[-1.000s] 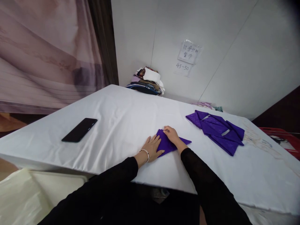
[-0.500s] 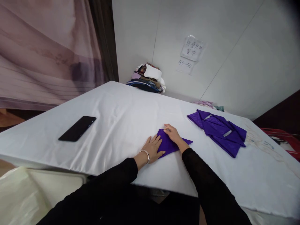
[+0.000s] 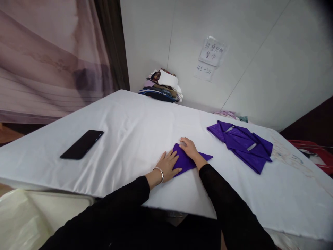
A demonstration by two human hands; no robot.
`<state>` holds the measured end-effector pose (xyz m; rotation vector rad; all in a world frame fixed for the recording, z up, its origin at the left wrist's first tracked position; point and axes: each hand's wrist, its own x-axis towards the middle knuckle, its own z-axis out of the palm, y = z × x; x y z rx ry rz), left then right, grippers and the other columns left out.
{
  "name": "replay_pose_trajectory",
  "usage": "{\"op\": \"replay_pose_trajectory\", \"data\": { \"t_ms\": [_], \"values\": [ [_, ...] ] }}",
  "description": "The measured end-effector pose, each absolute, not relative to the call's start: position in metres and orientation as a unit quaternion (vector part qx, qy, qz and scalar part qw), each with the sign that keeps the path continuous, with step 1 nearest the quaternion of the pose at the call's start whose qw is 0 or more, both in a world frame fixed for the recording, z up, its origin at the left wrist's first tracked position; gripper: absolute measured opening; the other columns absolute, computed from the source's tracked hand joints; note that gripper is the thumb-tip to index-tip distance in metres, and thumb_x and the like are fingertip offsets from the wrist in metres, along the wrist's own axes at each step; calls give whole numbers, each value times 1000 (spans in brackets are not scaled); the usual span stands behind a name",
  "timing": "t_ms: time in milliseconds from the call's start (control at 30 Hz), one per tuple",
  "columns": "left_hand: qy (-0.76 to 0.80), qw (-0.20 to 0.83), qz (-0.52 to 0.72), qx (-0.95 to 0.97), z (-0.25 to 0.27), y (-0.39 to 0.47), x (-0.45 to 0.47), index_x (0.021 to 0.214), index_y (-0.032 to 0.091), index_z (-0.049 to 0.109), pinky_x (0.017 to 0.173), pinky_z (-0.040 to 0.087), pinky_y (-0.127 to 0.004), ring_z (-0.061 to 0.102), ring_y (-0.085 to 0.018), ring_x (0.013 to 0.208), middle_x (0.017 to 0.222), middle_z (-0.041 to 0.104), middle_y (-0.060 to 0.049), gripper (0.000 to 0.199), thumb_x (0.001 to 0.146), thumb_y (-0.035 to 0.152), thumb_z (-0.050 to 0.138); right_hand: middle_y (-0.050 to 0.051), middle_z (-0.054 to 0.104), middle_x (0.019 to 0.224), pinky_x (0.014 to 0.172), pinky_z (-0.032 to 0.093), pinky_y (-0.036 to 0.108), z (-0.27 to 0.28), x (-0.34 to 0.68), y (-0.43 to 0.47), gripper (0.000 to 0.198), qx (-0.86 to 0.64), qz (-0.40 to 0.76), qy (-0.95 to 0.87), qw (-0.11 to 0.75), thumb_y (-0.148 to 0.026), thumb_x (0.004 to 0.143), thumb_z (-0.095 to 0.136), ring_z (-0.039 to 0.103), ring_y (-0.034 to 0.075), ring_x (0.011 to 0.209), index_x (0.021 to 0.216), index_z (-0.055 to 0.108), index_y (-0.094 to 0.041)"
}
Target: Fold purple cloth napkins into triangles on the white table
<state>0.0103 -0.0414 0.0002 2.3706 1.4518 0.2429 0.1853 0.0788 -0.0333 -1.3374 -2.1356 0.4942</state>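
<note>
A folded purple cloth napkin (image 3: 185, 162) lies on the white-covered table in front of me, its pointed end reaching out to the right. My left hand (image 3: 168, 165) rests flat on the napkin's left edge, fingers spread and thumb apart, with a silver bangle at the wrist. Across the upper part of the same napkin lies my right hand (image 3: 189, 148), its fingers loosely bent near the top corner. Neither hand lifts the cloth; the right palm's underside is hidden.
Several folded purple pieces (image 3: 241, 144) lie to the right on the tablecloth (image 3: 140, 121). A black phone (image 3: 82, 144) sits at the left. At the back wall stands a pile of folded cloths (image 3: 163, 85), below a handwritten paper sign (image 3: 212, 51). A red object (image 3: 310, 152) is beyond the right edge.
The view has shifted slightly. Both hands stay on the napkin in nearly the same place, with the right fingers bent a little more over its top corner.
</note>
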Motion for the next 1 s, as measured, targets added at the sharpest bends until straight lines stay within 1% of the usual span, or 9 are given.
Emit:
{"op": "replay_pose_trajectory", "data": {
  "t_ms": [100,200,400,533,633,767,867,933,1000],
  "values": [
    [512,163,91,838,9,-33,14,138,16,34,111,10,-51,13,-25,139,149,26,-10,65,86,55,34,6,56,125,103,29,44,-33,185,79,33,-498,178,-804,274,-28,79,58,45,22,121,111,58,-23],
    [495,117,108,854,10,-19,20,138,15,32,112,7,-50,12,-25,139,149,25,-10,66,86,55,33,7,55,126,103,29,43,-30,184,78,33,-510,164,-802,265,-28,81,55,44,22,122,114,57,-22],
    [508,115,64,851,-8,-1,29,141,11,26,112,9,-48,11,-27,139,150,22,-13,80,82,65,28,8,56,126,102,30,40,-21,177,71,33,-525,132,-801,256,-23,83,53,46,21,120,116,57,-20],
    [515,91,48,851,-11,-1,28,142,9,25,112,10,-48,12,-26,139,149,23,-13,82,82,66,25,7,53,129,106,22,45,-14,170,51,32,-520,98,-808,259,-22,89,44,37,20,127,119,55,-23],
    [512,64,47,855,-11,-1,28,141,10,27,111,12,-48,14,-26,138,149,24,-12,80,83,64,25,5,49,134,107,17,46,-11,175,37,35,-484,94,-838,232,-30,93,38,32,19,131,126,49,-26],
    [518,48,44,853,-14,0,27,140,11,30,110,12,-50,14,-27,138,149,23,-12,79,83,65,22,8,43,139,108,14,48,-10,213,37,43,-526,73,-833,158,-41,93,37,26,22,134,131,45,-23],
    [517,52,38,854,-14,1,27,140,11,29,111,10,-51,14,-27,138,149,22,-12,79,83,65,21,9,39,142,108,12,48,-10,254,48,44,-582,61,-801,127,-41,94,33,25,22,134,133,43,-22],
    [518,61,34,853,-11,0,27,141,11,28,111,9,-50,13,-26,139,150,21,-12,80,83,65,21,9,39,142,108,12,50,-12,279,55,42,-611,59,-780,125,-39,94,34,27,23,134,131,44,-22],
    [519,73,32,851,-9,-2,28,141,11,28,111,8,-49,13,-26,139,150,20,-11,79,83,65,21,10,41,140,107,13,51,-13,298,60,39,-634,64,-755,156,-38,92,40,29,24,132,126,49,-22]
  ]
}}
